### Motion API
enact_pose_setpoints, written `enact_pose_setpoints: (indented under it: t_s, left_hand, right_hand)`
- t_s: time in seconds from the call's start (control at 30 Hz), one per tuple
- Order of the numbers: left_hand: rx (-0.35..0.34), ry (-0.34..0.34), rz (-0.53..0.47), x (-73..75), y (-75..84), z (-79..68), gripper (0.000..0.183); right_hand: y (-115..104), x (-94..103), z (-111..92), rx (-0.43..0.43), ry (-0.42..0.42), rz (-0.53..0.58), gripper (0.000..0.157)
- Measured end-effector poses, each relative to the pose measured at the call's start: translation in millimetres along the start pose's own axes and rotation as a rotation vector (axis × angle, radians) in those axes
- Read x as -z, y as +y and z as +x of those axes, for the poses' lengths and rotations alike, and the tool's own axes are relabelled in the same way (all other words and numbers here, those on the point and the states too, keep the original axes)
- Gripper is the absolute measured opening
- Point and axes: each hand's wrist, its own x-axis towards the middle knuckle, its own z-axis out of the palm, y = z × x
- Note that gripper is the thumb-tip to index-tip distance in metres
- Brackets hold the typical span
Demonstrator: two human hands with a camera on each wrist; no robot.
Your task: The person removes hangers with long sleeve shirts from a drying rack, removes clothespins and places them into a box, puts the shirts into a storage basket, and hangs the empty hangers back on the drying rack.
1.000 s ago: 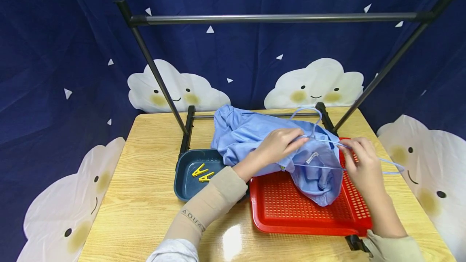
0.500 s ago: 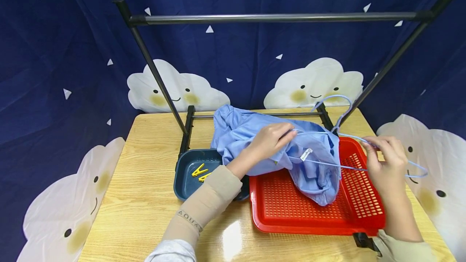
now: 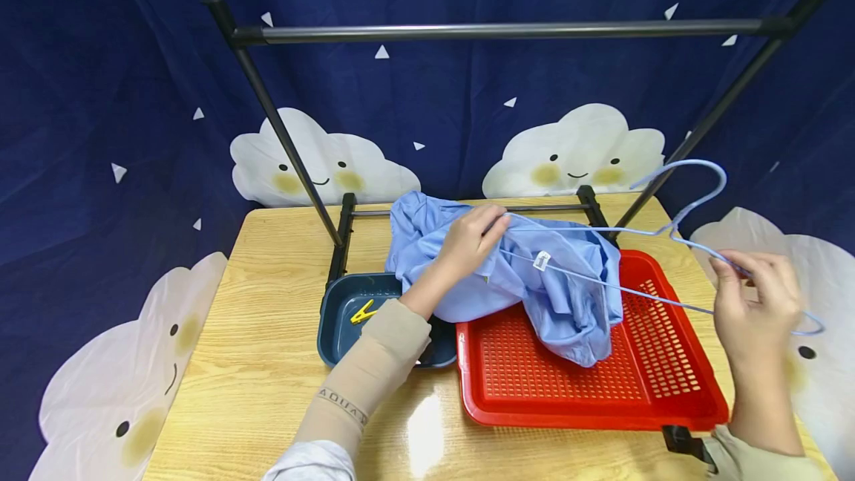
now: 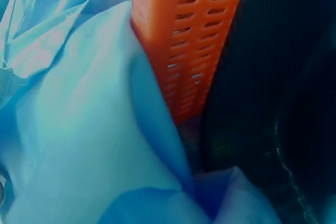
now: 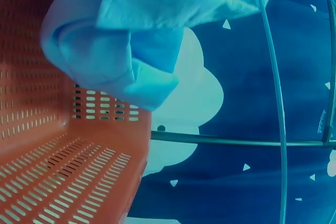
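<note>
A light-blue garment [image 3: 568,318] lies bunched, partly over the red perforated basket [image 3: 568,416], its long axis roughly left to right. The blue wire hanger [image 3: 673,229] runs similarly, spanning the gap between the 2 hands, its left end at the cloth, its hook [image 3: 695,162] off to the right. The right hand [image 3: 761,303], nearer the hook, grasps the hanger; the left hand [image 3: 470,242] pinches the garment, perhaps wire too: I cannot tell.

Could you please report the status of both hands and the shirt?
Right hand gripping hanger. Left hand pinching shirt. Shirt bunched, partly over red basket. Loose folds might snag hanger.
</note>
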Motion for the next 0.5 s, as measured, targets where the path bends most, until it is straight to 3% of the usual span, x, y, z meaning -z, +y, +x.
enact_pose_setpoints:
  t_s: [0.5]
  left_hand:
    - [0.203,0.078,-0.075,3.5,-14.9,-1.8,0.02]
  right_hand:
    - [-12.4,9.2,9.8,-0.071,0.131,0.038,0.024]
